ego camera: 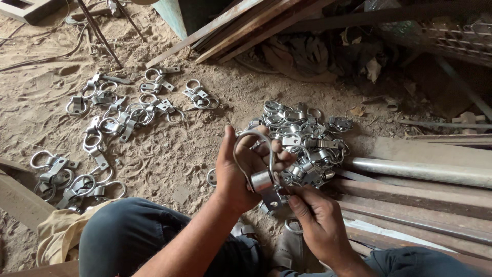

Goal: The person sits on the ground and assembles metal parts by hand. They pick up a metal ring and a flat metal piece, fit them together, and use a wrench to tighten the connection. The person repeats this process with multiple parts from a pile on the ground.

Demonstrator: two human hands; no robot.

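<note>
1. Hands of a seated person meet over sandy ground, seen from above by a head-worn camera.
2. The left hand (pixel 241 172) is closed around a metal clamp (pixel 259 169), a curved grey loop with a short barrel and flat tab at its lower end. Thumb and fingers wrap the loop from both sides.
3. The clamp stands roughly upright in that grip: its rounded loop points away from the person, and its barrel and tab point down toward the right hand (pixel 315 218).
4. The right hand sits just below and to the right of the clamp, its fingertips pinched on the tab end. Both hands therefore touch the same piece, the left holding its body, the right working its lower tip.
5. Just beyond the hands lies a heap of clamps (pixel 302 141), tangled together on the sand.
6. Farther left, well apart, scattered clamps (pixel 120 115) lie singly and in small clusters.
7. To the right, a metal pipe (pixel 425 172) and rusty flat bars (pixel 410 205) lie side by side.
8. The person's knee (pixel 128 233) in dark trousers fills the lower left.
</note>
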